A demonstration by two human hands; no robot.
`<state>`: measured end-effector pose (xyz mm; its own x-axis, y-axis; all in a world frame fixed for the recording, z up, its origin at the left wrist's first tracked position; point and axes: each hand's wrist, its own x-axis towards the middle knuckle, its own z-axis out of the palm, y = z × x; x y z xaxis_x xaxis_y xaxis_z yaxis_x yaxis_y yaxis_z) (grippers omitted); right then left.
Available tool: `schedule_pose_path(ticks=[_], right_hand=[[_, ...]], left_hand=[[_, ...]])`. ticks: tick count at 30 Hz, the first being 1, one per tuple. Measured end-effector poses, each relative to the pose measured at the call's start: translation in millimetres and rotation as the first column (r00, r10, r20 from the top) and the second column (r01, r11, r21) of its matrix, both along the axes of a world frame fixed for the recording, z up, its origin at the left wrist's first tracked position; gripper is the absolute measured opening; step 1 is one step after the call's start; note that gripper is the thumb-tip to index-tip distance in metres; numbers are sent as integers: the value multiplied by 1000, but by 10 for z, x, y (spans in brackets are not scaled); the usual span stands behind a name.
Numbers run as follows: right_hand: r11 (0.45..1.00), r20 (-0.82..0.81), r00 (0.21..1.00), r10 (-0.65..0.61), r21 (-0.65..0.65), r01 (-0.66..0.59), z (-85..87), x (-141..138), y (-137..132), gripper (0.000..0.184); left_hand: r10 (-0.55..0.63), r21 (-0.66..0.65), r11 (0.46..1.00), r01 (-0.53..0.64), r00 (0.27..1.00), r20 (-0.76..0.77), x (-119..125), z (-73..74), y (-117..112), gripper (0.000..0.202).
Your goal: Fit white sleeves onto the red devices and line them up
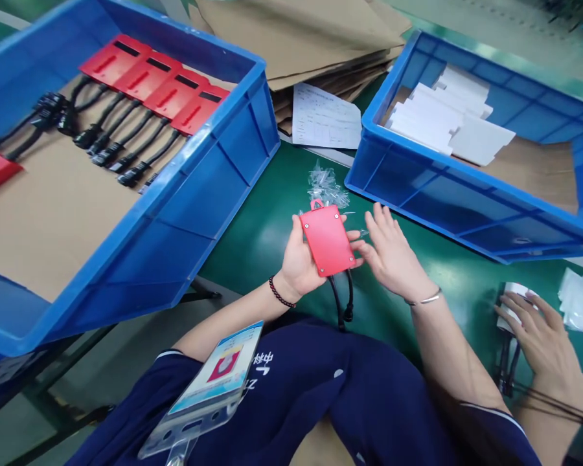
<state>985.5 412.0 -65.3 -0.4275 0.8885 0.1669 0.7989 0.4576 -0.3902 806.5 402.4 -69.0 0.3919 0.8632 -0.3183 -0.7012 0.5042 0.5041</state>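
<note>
My left hand grips a flat red module from below, its two black cables hanging down toward my lap. My right hand is beside the module's right edge, fingers spread, the thumb touching it. A small heap of clear plastic bags lies on the green table just beyond the module.
A tilted blue crate at left holds several red modules with black cables on cardboard. Another blue crate at right holds white cards. Another person's hand rests on a white part at lower right. Cardboard sheets and a paper form lie behind.
</note>
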Motion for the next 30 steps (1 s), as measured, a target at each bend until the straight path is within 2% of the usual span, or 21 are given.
schedule_pose_path(ticks=[1,3,5,6,8,10,11,12,13,14,15,17,18,19,20,22,24,26,30], right_hand=[[999,-74,996,-43,-36,40,-19,32,-39,69],[992,-232,971,-58,-121,31,-59,20,-185,75],[964,-364,927,-88,-264,-12,-116,-71,-361,79],[932,-422,896,-139,-362,-26,-151,-127,-435,70],[822,-543,789,-288,-563,-87,-220,-223,-524,46],[672,-648,639,-414,-691,-266,-261,-269,-540,43],[593,-684,579,-444,-709,-382,-263,-268,-530,45],[527,-705,543,-455,-705,-474,-253,-251,-514,47],[487,-714,544,-441,-699,-524,-230,-219,-495,48],[486,-711,583,-394,-699,-524,-197,-172,-474,49],[536,-690,646,-327,-698,-474,-157,-112,-449,49],[747,-589,775,-229,-616,-248,-66,24,-388,45],[853,-540,813,-218,-511,-110,-20,87,-350,42],[927,-516,827,-223,-374,17,25,138,-308,37],[966,-518,826,-224,-232,117,68,172,-263,31],[982,-533,832,-151,15,188,146,181,-167,18],[975,-496,866,-53,162,153,210,131,-73,10],[975,-464,886,-12,192,114,253,62,7,8],[994,-491,871,13,100,41,271,-16,98,5]], left_hand=[[17,-23,1000,-16,1000,12,-20,5,9,85],[79,-34,996,-78,997,8,-42,2,33,81],[145,14,989,-144,987,-73,-35,-25,53,69],[183,78,982,-173,972,-145,-22,-46,57,61],[239,256,952,-166,928,-287,22,-92,43,56],[210,374,925,-69,913,-351,79,-123,6,68],[155,388,922,-12,927,-340,109,-128,-15,70],[89,377,925,35,947,-307,134,-126,-35,69],[38,359,931,63,963,-266,153,-118,-49,65],[18,343,937,64,973,-229,161,-105,-54,61],[19,331,942,52,978,-207,156,-90,-51,58],[30,302,953,40,974,-225,110,-58,-21,55],[16,288,956,59,967,-254,74,-44,-1,55],[-19,276,956,100,959,-282,38,-32,19,55],[-72,266,951,158,949,-307,5,-21,34,55],[-176,256,929,269,925,-336,-31,-5,44,54],[-236,254,909,331,909,-343,-25,7,29,55],[-235,262,904,339,903,-359,2,21,1,56],[-192,293,891,348,871,-452,36,61,-33,52]])
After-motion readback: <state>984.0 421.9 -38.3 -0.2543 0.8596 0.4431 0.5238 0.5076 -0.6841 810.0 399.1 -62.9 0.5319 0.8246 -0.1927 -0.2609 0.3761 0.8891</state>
